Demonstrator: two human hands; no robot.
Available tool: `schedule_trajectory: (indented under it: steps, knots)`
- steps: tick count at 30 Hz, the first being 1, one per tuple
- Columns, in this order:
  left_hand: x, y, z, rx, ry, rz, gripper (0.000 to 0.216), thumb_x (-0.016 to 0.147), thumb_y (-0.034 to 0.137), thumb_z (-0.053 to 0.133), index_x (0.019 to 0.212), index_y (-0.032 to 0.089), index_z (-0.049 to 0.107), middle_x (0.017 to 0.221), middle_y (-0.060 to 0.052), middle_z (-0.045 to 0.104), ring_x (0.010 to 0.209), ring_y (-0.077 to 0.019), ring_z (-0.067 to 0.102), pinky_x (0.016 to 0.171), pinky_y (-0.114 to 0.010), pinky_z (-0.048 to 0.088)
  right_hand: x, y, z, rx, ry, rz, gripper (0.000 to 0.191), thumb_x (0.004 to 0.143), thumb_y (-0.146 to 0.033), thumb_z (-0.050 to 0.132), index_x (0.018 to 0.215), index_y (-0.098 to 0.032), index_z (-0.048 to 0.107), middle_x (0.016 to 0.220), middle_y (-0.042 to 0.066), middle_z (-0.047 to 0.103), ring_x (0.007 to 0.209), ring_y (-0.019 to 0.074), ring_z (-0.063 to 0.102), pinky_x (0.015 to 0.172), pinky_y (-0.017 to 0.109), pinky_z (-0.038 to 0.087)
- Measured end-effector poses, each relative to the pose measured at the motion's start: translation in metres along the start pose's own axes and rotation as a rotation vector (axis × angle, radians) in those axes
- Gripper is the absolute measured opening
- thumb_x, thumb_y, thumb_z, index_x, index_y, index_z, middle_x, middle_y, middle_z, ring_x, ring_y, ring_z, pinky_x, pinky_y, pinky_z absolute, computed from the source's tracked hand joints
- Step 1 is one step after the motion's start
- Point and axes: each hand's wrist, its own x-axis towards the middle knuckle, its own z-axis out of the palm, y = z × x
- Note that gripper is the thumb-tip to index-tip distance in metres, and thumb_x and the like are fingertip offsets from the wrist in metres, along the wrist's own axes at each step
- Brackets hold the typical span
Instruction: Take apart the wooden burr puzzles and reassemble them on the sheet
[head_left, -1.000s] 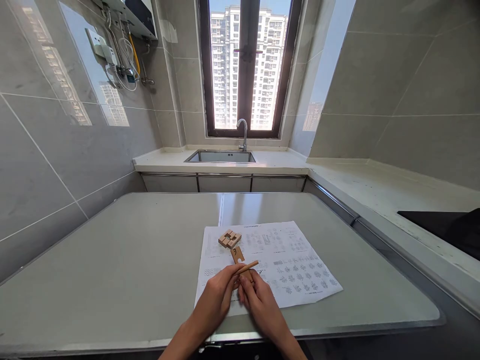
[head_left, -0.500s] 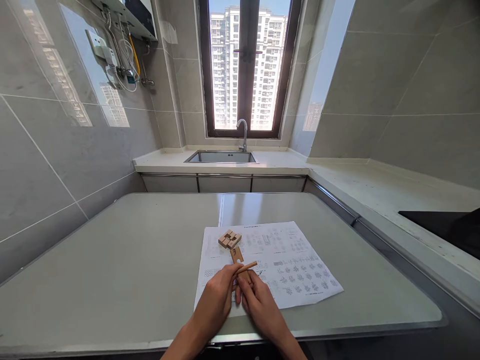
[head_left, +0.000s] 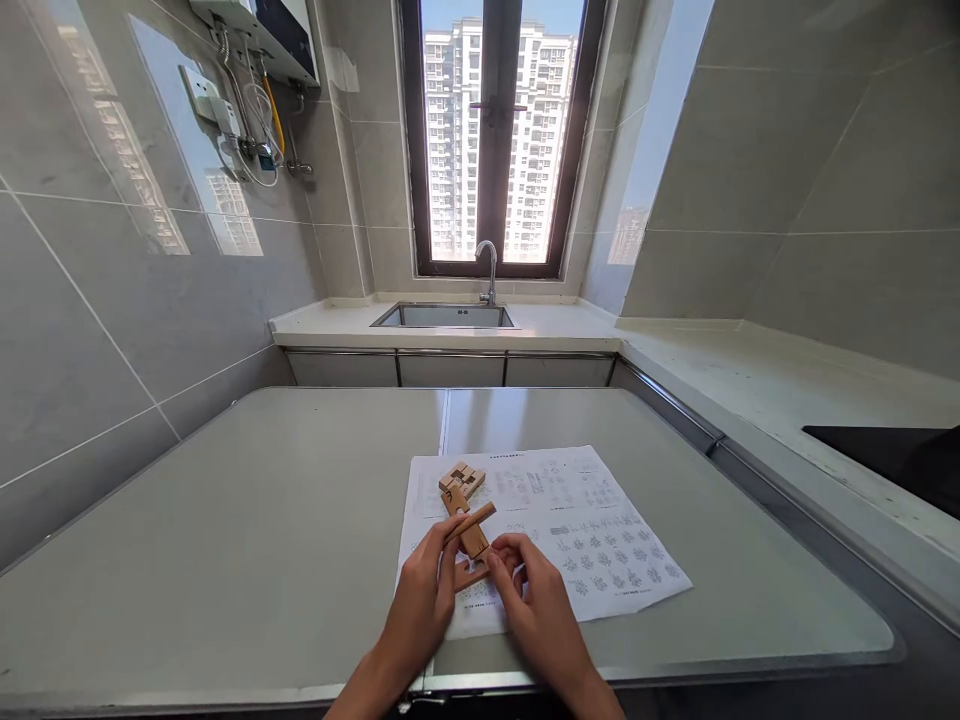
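Since a second ago we raised the wooden pieces [head_left: 471, 545] off the sheet [head_left: 585, 520]; left hand [head_left: 421, 605] and right hand [head_left: 534, 610] both pinch them. Loose joint could slip apart, dropping onto the block [head_left: 461, 480] farther away.

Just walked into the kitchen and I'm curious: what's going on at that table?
A person's left hand and right hand together hold a few interlocked wooden puzzle pieces above a printed instruction sheet on the grey table. A small cluster of wooden blocks sits on the sheet's far edge.
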Motion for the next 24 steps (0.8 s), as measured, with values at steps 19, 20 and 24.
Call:
schedule_trajectory:
  steps: [19, 20, 24]
  knots:
    - [0.000, 0.003, 0.001, 0.024, 0.086, 0.057, 0.030, 0.110, 0.030, 0.041, 0.133, 0.025, 0.060, 0.126, -0.011, 0.072, 0.116, -0.0270, 0.071, 0.098, -0.041, 0.058, 0.035, 0.017, -0.026, -0.286, -0.180, -0.092, 0.013, 0.095, -0.025, 0.065, 0.082, -0.024, 0.067, 0.091, 0.005, 0.067, 0.082, 0.0246, 0.061, 0.075, 0.035, 0.044]
    - [-0.001, 0.003, 0.002, 0.017, 0.084, 0.059, 0.030, 0.110, 0.030, 0.041, 0.134, 0.025, 0.059, 0.126, -0.011, 0.073, 0.116, -0.0269, 0.071, 0.099, -0.041, 0.058, 0.036, 0.018, -0.029, -0.259, -0.146, -0.075, 0.015, 0.096, -0.029, 0.065, 0.082, -0.024, 0.068, 0.091, 0.005, 0.067, 0.080, 0.0245, 0.061, 0.074, 0.035, 0.043]
    - [-0.001, 0.002, 0.003, 0.023, 0.086, 0.064, 0.030, 0.110, 0.030, 0.042, 0.136, 0.026, 0.058, 0.126, -0.011, 0.072, 0.118, -0.0274, 0.070, 0.100, -0.043, 0.058, 0.039, 0.019, -0.041, -0.123, -0.010, 0.019, 0.030, 0.093, -0.048, 0.069, 0.078, -0.023, 0.067, 0.082, 0.004, 0.064, 0.076, 0.0238, 0.056, 0.070, 0.034, 0.041]
